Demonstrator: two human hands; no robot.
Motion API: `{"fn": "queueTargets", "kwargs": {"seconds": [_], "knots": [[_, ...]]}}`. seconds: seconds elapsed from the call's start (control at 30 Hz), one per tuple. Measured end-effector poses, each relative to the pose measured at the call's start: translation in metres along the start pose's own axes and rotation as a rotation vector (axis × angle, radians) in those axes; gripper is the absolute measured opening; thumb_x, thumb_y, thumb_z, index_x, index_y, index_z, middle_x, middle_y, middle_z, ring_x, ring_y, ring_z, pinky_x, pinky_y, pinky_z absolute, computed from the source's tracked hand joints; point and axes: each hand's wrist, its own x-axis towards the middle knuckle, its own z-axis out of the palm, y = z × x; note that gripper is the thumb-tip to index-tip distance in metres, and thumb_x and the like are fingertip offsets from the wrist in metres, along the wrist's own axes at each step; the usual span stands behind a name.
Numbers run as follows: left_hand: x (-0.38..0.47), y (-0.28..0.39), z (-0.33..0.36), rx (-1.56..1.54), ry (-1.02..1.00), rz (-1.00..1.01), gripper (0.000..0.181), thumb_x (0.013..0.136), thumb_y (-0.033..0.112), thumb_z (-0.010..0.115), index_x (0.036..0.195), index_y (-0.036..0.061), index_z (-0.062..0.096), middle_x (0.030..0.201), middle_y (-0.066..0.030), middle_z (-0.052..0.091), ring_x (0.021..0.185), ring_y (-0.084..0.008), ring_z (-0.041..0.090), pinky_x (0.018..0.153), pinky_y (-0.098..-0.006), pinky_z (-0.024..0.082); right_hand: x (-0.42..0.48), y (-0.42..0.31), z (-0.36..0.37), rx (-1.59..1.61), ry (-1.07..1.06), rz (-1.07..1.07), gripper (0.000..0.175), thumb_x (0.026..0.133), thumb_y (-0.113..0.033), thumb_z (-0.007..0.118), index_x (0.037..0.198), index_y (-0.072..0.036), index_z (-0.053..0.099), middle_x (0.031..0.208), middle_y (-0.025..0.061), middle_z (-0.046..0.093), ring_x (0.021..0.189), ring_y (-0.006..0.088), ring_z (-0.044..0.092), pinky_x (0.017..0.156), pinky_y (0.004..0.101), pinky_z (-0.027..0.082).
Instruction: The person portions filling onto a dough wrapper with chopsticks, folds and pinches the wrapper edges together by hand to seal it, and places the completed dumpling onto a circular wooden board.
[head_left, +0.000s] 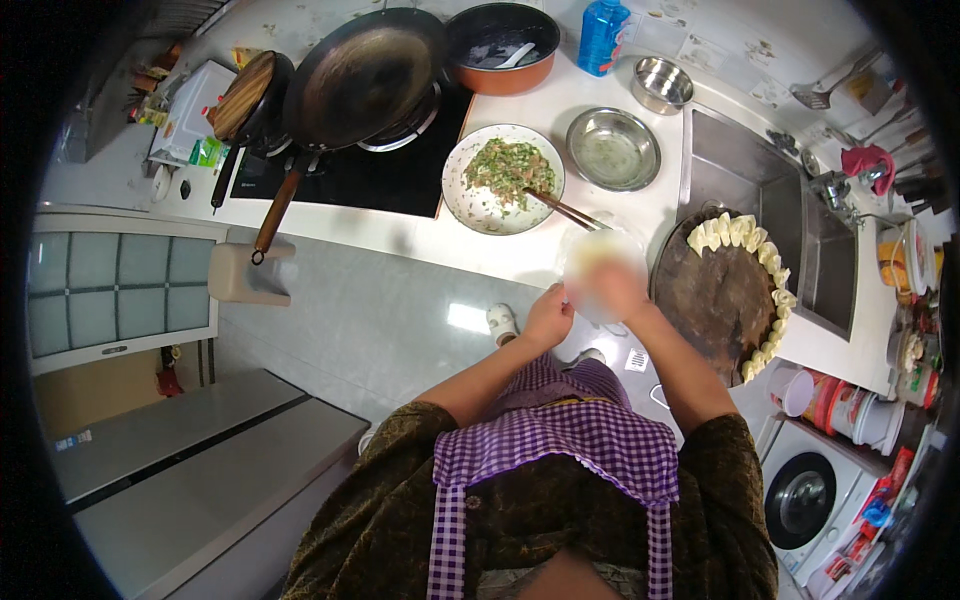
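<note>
My left hand (551, 315) is at the counter's front edge, its fingers bent against the rim of a round, whitish item that is blurred. My right hand (616, 289) lies over that item, and the blur hides its fingers. Just beyond stands a white bowl (457, 191) of chopped green and meat filling (506, 172), with wooden chopsticks (559, 206) leaning in it. To the right, a round dark wooden board (720, 307) carries a curved row of folded, pale dumplings (772, 262) along its far and right edge.
A steel bowl (613, 150) and a smaller steel pot (662, 85) stand behind. The steel sink (750, 169) lies right of them, partly under the board. A wok (364, 79) with its handle jutting forward sits on the black stove (352, 184), beside an orange pot (504, 79).
</note>
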Motion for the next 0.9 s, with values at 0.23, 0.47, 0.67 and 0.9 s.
{"fn": "queueTargets", "kwargs": {"seconds": [0.23, 0.47, 0.67, 0.9], "knots": [[0.004, -0.001, -0.005, 0.0, 0.006, 0.01, 0.022, 0.086, 0.004, 0.056, 0.108, 0.0045, 0.059, 0.101, -0.0104, 0.064, 0.078, -0.02, 0.063, 0.071, -0.0301, 0.051, 0.007, 0.033, 0.003, 0.604, 0.123, 0.151, 0.011, 0.081, -0.012, 0.062, 0.085, -0.002, 0.064, 0.08, 0.0108, 0.062, 0.073, 0.0207, 0.058, 0.067, 0.0312, 0.046], [0.009, 0.04, -0.026, -0.465, -0.226, -0.308, 0.044, 0.095, 0.039, 0.048, 0.119, 0.0023, 0.054, 0.111, -0.0109, 0.062, 0.096, -0.0205, 0.061, 0.086, -0.0331, 0.048, -0.016, 0.027, -0.061, 1.076, 0.227, 0.399, 0.005, 0.089, -0.006, 0.057, 0.089, -0.003, 0.06, 0.08, -0.0002, 0.058, 0.074, 0.0086, 0.052, 0.068, 0.0231, 0.042], [0.008, 0.073, -0.045, -1.446, -0.469, -0.53, 0.069, 0.092, 0.059, 0.041, 0.13, 0.0027, 0.046, 0.122, -0.0079, 0.056, 0.113, -0.0222, 0.054, 0.098, -0.0363, 0.042, -0.054, -0.073, -0.094, 0.491, 0.101, -0.135, 0.007, 0.081, -0.002, 0.059, 0.088, 0.0, 0.059, 0.094, 0.0134, 0.059, 0.087, 0.0285, 0.059, 0.075, 0.0323, 0.048], [-0.02, 0.078, -0.095, -1.354, -0.449, -0.53, 0.037, 0.097, 0.023, 0.04, 0.127, 0.0028, 0.049, 0.123, -0.0138, 0.058, 0.113, -0.0255, 0.056, 0.099, -0.0391, 0.043, -0.043, -0.087, -0.063, 0.731, 0.367, 0.119, 0.025, 0.08, -0.007, 0.069, 0.101, 0.0, 0.057, 0.102, 0.0119, 0.055, 0.079, 0.0195, 0.058, 0.066, 0.0285, 0.049]]}}
